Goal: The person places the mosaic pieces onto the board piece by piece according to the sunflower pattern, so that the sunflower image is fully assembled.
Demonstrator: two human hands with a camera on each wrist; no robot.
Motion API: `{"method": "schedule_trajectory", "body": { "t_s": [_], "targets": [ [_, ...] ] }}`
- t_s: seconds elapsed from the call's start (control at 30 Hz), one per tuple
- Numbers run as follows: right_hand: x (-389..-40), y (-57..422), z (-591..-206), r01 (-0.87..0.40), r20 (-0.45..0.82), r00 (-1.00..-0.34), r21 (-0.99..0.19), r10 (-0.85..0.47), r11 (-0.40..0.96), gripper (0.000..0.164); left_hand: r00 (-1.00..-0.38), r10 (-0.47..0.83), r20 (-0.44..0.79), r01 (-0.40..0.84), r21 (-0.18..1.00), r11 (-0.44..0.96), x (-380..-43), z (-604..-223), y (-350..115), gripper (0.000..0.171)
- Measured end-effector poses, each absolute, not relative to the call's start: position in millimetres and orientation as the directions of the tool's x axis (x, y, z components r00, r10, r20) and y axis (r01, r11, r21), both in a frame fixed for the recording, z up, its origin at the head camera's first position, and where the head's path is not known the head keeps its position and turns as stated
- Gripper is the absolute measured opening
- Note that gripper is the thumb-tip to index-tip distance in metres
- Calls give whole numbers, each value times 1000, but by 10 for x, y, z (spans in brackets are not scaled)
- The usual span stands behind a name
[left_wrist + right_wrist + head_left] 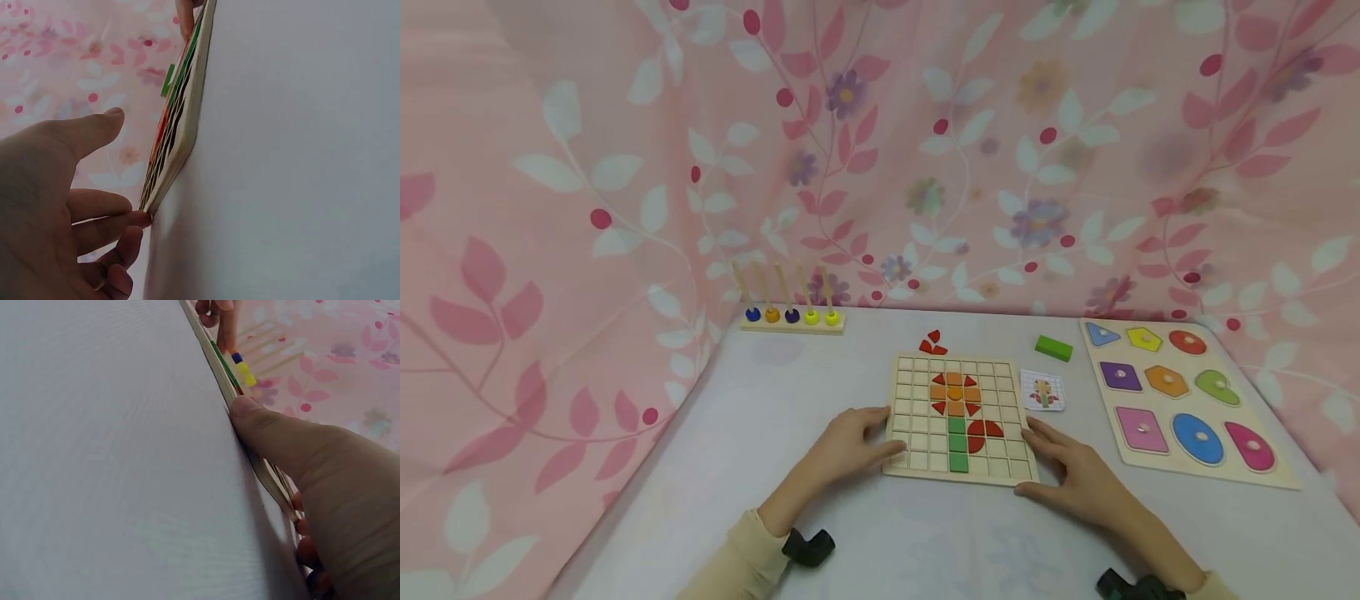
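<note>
A wooden grid board [921, 457] lies on the table, bearing a mosaic flower of orange squares, red triangles, an orange round centre and a green stem [957, 443]. Several red quarter-round pieces [976, 443] sit right of the stem. At the board's left edge is my left hand [842, 446], its fingertips touching the rim and its thumb raised clear of the wood. My right hand [1078, 475] holds the near right corner, thumb [269, 428] against the front edge and fingers along the right side. Some of the right fingers are hidden behind the thumb.
Loose red pieces [933, 343] lie beyond the board. A pattern card [1042, 392] and a green block [1054, 348] are to its right. Farther right lies a shape puzzle [1157, 400] with knobs. A peg stand [792, 327] with coloured beads stands at the back left.
</note>
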State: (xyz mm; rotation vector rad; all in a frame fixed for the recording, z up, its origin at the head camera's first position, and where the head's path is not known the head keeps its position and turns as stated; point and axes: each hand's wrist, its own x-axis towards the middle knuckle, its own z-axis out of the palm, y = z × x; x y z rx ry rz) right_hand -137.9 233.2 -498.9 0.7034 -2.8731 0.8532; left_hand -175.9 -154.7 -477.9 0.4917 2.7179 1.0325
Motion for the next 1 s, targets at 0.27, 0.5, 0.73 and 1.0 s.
{"method": "schedule_trajectory", "body": {
  "t_s": [0.27, 0.5, 0.73, 1.0],
  "targets": [
    [-1385, 2333, -4964, -406, 147, -909, -522, -390, 750, 87, -967, 253, 16, 184, 732, 656, -2431, -4729, -1560, 50],
    [-1366, 2329, -5002, -389, 129, -916, -521, -380, 760, 89, -979, 192, 62, 171, 757, 631, -2961, -4816, -1536, 42],
    [-1371, 2326, -5000, -409, 153, -909, -520, -389, 750, 87, -964, 264, 29, 182, 796, 578, -3309, -4867, -1432, 40],
    [-1376, 2339, -4997, -407, 159, -910, -514, -382, 755, 86, -930, 367, 6, 234, 781, 579, -3627, -4973, -1270, 42]
  ]
}}
